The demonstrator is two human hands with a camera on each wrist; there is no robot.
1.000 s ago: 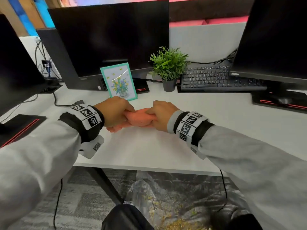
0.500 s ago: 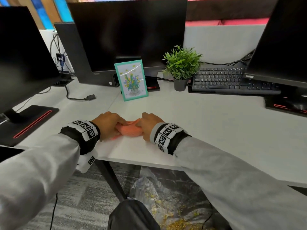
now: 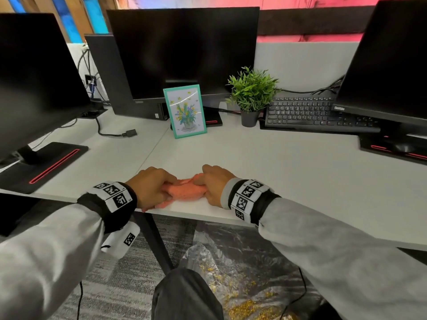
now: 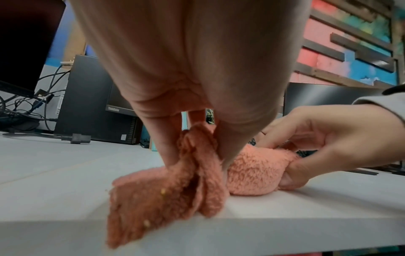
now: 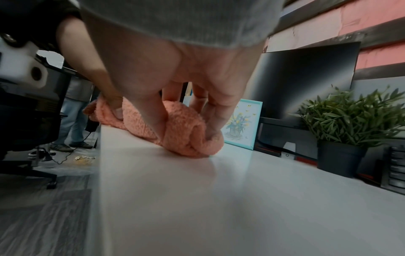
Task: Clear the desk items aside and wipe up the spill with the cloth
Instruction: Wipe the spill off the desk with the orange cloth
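A bunched salmon-pink cloth (image 3: 186, 191) lies at the front edge of the white desk (image 3: 277, 162). My left hand (image 3: 153, 187) grips its left end, and a loose flap of the cloth (image 4: 157, 199) hangs over the desk edge with a few yellow crumbs on it. My right hand (image 3: 213, 184) pinches the rolled right end of the cloth (image 5: 186, 128) between thumb and fingers against the desktop. In the left wrist view the right hand (image 4: 311, 147) shows holding the cloth's far end. No spill shows on the desk.
A teal picture frame (image 3: 184, 110), a small potted plant (image 3: 251, 95) and a black keyboard (image 3: 307, 112) stand at the back under three dark monitors. A loose cable plug (image 3: 130, 133) lies at left. Yellow crumbs lie on plastic sheeting (image 3: 242, 285) on the floor under the desk.
Both hands have drawn the cloth toward me, from mid-desk to the front edge. The camera view has shifted left and closer.
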